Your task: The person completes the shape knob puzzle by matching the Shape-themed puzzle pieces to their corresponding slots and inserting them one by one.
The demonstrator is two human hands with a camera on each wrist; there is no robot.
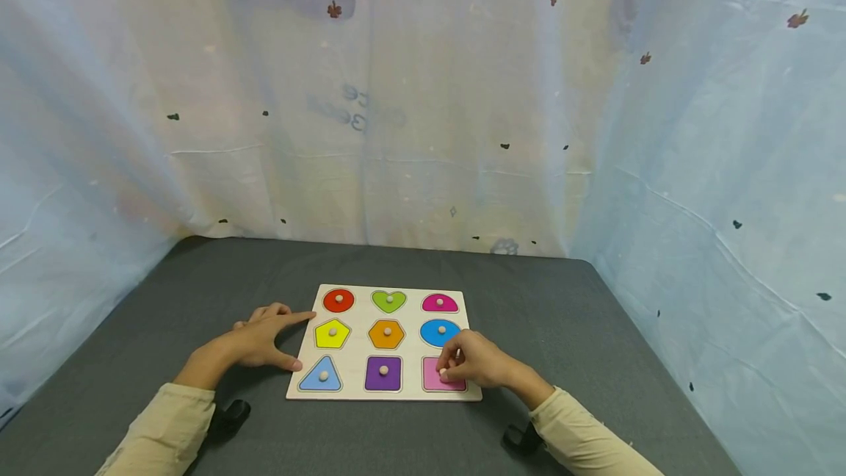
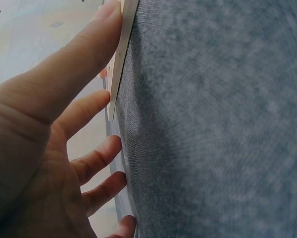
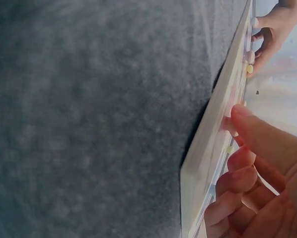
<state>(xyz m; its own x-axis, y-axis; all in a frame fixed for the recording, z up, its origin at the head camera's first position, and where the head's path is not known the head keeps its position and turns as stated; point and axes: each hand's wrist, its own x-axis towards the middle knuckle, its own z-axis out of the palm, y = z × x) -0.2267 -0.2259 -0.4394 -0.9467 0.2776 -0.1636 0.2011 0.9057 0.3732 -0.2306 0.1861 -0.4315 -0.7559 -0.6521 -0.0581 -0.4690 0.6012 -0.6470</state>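
Note:
A wooden peg puzzle board [image 1: 353, 358] lies flat on the grey cloth, its colourful knobbed shapes sitting in their recesses. At its lower right corner, my right hand [image 1: 482, 362] pinches the small knob of the pink square puzzle piece [image 1: 431, 384] between thumb and fingers. The knob [image 3: 229, 125] shows beside the thumb in the right wrist view. My left hand [image 1: 261, 340] is spread at the board's left edge, thumb and index fingertip touching it. Its other fingers [image 2: 101, 158] rest on or just above the cloth. Nearest to it are the yellow pentagon [image 1: 324, 340] and light blue triangle [image 1: 316, 383].
The grey cloth-covered table [image 1: 562, 329] extends around the board. A pale patterned curtain [image 1: 423, 109] hangs behind and along both sides. Black straps [image 1: 228, 417] show near both wrists. Further knobbed pieces include a purple square [image 1: 393, 382] and a blue oval [image 1: 429, 333].

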